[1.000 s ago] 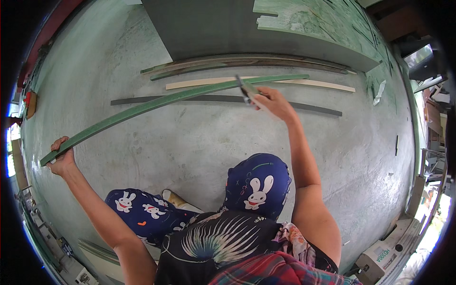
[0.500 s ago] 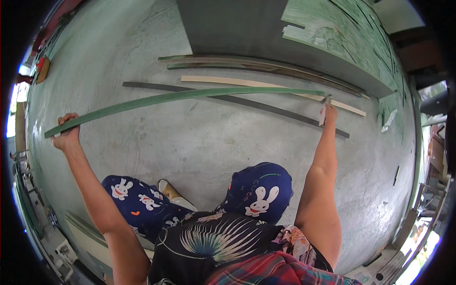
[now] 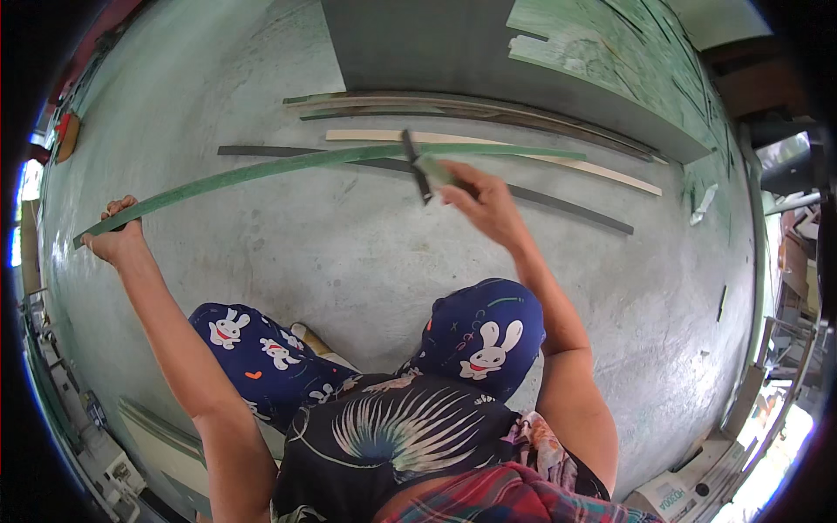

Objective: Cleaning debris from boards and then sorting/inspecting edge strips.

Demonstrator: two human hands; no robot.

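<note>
Out to the left, my left hand is closed around the near-left end of a long, narrow green strip, which slants up and away to the right. My right hand grips a short hand tool with a greenish body and a wide, dark, bar-like head. The head crosses the strip near its middle and seems to touch it. Whether the tool is a brush or a scraper I cannot make out. The strip's right end passes above other strips on the floor; whether it rests on them is unclear.
Beneath the green strip lie a dark grey strip and a cream strip. Several stacked strips lie beyond, alongside a large dark grey board. A green-stained sheet is at far right. My knees frame the near floor.
My right hand has moved left with the tool, from the strip's far right end to about its middle. My left hand keeps its hold on the left end.
</note>
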